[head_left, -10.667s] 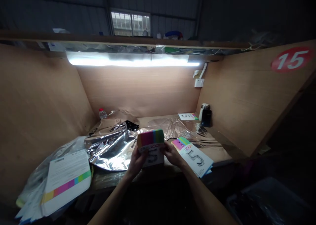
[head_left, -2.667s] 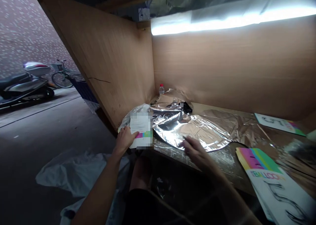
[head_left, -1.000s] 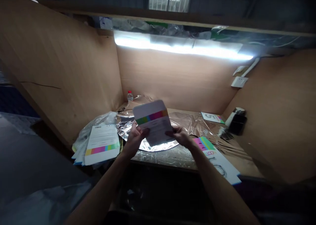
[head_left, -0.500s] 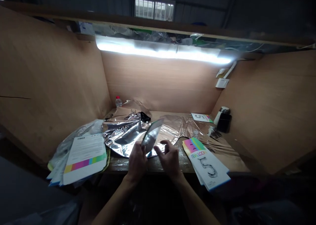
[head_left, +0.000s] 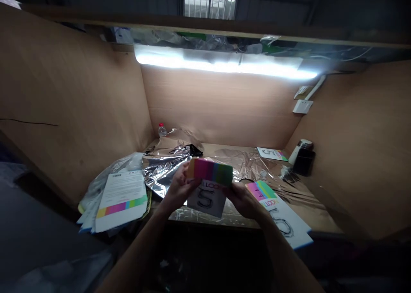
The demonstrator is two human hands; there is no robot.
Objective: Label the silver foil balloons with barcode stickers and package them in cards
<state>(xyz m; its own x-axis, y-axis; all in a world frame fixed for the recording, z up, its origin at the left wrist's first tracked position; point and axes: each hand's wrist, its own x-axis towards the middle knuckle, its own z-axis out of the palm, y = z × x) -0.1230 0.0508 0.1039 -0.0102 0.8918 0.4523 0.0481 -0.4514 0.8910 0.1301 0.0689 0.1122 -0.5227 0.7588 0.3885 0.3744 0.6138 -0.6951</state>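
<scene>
A white paper balloon envelope with a drawn 5 is held up over the front of the bench. Its rainbow-striped top end bends toward me. My left hand grips the left side near that bend, and my right hand grips the right side. The envelope hides some of the fingertips. Shiny silver foil film lies behind my left hand. Just right of my right hand is a fanned pile of similar envelopes marked 5.
At left, more printed envelopes rest on clear plastic bags. Toward the back stand a red-capped bottle, a single envelope, a flask and a black phone. Wooden panels enclose the bench.
The envelope has turned from nearly edge-on to face me, its striped end now bent over. My right hand has gone from free beside it to gripping its right side. The view has shifted slightly.
</scene>
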